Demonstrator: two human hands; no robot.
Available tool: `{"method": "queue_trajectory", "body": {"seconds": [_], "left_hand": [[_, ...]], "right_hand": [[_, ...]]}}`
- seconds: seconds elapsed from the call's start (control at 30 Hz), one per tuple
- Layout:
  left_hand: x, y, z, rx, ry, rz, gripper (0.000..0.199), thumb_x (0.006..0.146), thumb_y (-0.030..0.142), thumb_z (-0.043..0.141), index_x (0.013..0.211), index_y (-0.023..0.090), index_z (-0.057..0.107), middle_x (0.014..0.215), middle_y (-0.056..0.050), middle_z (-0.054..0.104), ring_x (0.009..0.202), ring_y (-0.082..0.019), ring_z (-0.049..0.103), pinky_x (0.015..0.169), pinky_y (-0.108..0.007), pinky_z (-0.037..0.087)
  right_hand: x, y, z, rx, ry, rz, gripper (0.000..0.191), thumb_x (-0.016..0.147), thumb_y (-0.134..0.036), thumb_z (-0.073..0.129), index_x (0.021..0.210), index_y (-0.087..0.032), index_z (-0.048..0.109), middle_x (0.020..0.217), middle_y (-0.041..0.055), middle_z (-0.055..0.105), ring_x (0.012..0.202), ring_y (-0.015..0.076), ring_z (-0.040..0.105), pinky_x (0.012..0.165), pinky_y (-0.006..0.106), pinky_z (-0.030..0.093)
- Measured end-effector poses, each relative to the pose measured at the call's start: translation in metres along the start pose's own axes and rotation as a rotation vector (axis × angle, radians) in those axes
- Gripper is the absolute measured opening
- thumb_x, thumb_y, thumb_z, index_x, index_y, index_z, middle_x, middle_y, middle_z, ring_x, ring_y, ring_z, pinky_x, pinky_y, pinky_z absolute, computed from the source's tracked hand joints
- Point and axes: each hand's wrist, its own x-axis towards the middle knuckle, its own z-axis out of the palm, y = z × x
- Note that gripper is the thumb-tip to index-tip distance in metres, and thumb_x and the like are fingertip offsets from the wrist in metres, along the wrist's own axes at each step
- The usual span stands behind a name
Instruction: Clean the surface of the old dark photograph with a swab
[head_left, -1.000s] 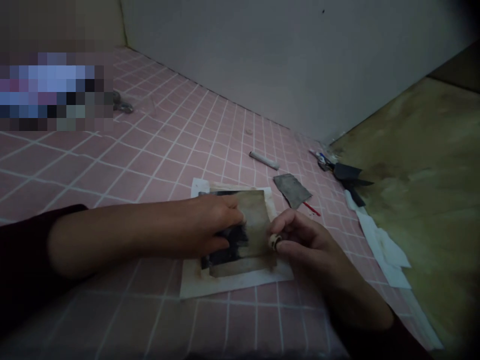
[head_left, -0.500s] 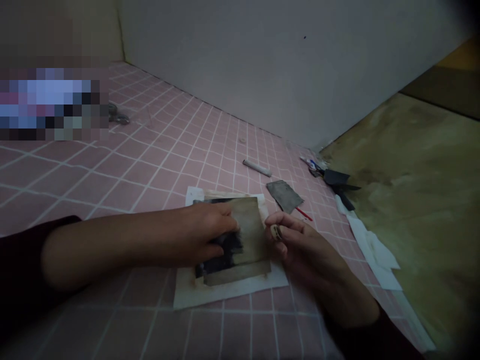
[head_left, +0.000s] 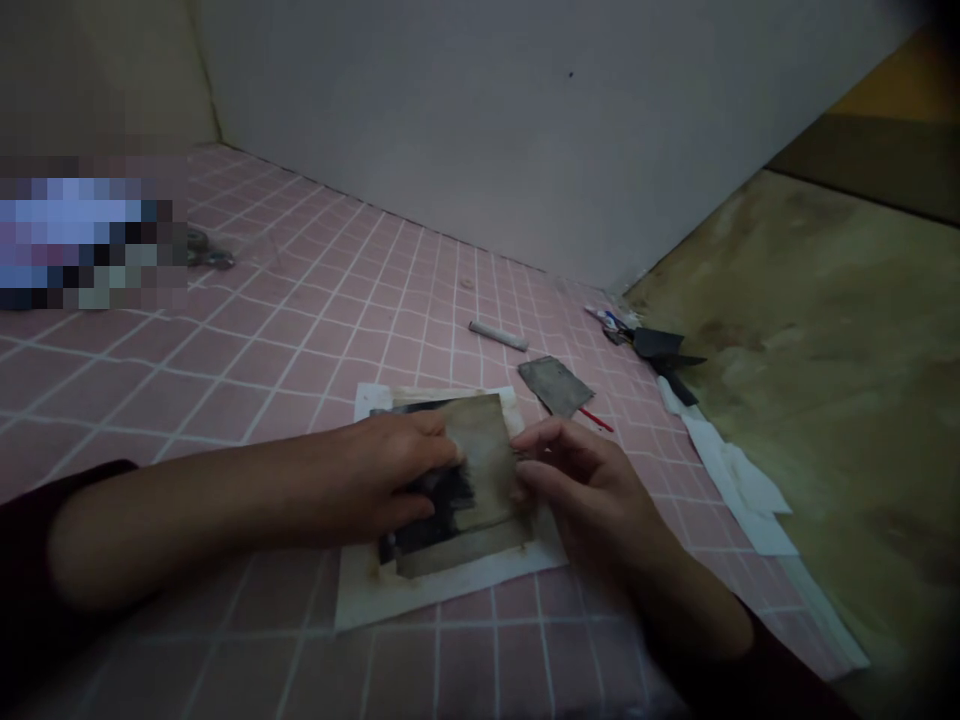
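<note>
A sheet of paper with a dark smeared area and a tan area (head_left: 484, 480) lies on a larger white sheet (head_left: 450, 597) on the pink checked cloth. Across its dark left part rests my left hand (head_left: 409, 465), palm down, fingers stretched and the thumb apart. At the right edge of the sheet is my right hand (head_left: 574, 475), its thumb and fingers closed in a pinch. What lies between those fingertips is hidden. Just beyond the right hand are a grey cloth-like piece (head_left: 555, 385) and a thin red stick (head_left: 597, 419).
A grey-white tube-like stick (head_left: 498, 335) lies farther back on the pink checked cloth (head_left: 300, 300). Dark tools (head_left: 660, 345) and white paper strips (head_left: 727, 475) line the right edge. A pale wall (head_left: 450, 130) rises behind. Metal items (head_left: 210, 248) sit near a blurred patch at far left.
The view has shifted slightly. My right hand has turned, and the small round cream-and-dark piece seen at its fingers is now out of sight. My left hand stays on the sheet.
</note>
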Motion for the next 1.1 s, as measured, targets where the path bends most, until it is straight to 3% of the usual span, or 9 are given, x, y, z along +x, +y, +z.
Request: {"method": "queue_trajectory", "body": {"seconds": [0.17,0.47,0.67,0.93,1.1], "left_hand": [[-0.0005,-0.0024,0.0009,-0.007,0.008,0.018,0.028,0.083,0.016,0.056,0.111,0.023,0.058,0.105,-0.002,0.057,0.092,-0.016,0.058,0.076,-0.029,0.045],[-0.0004,-0.0064,0.004,-0.001,-0.006,0.004,0.028,0.084,0.018,0.057,0.111,0.026,0.056,0.1,0.001,0.055,0.085,-0.014,0.056,0.071,-0.026,0.042],[-0.0017,-0.0052,0.0028,-0.043,-0.005,0.005,0.03,0.084,0.016,0.058,0.111,0.026,0.055,0.102,0.001,0.053,0.087,-0.013,0.055,0.072,-0.026,0.041],[-0.0001,-0.0032,0.0006,-0.055,-0.038,-0.038,0.023,0.083,0.015,0.058,0.104,0.024,0.057,0.1,0.002,0.053,0.086,-0.012,0.054,0.071,-0.026,0.04],[0.0008,-0.0022,0.0003,-0.047,-0.048,-0.042,0.022,0.083,0.015,0.058,0.103,0.023,0.057,0.099,0.001,0.053,0.085,-0.013,0.055,0.071,-0.027,0.04]], "right_hand": [[-0.0035,-0.0009,0.0029,-0.385,-0.047,-0.244,0.032,0.086,-0.014,0.062,0.115,-0.024,0.056,0.091,0.0005,0.057,0.081,0.0125,0.057,0.069,0.025,0.048],[-0.0013,-0.0029,0.003,-0.625,-0.04,-0.335,0.024,0.086,-0.011,0.056,0.11,-0.018,0.056,0.083,-0.0004,0.057,0.072,0.0109,0.056,0.064,0.024,0.047],[-0.0014,-0.0026,0.0016,-0.575,-0.058,-0.333,0.022,0.086,-0.009,0.054,0.106,-0.018,0.056,0.092,0.0028,0.062,0.081,0.0132,0.061,0.069,0.026,0.049],[-0.0023,-0.0048,0.0014,-0.437,-0.08,-0.258,0.014,0.086,-0.01,0.054,0.095,-0.02,0.058,0.086,-0.0004,0.057,0.073,0.0111,0.055,0.062,0.024,0.044],[-0.0013,-0.0053,-0.0001,-0.325,-0.093,-0.222,0.011,0.085,-0.012,0.055,0.092,-0.02,0.059,0.092,0.0023,0.058,0.079,0.0142,0.056,0.065,0.027,0.045]]}}
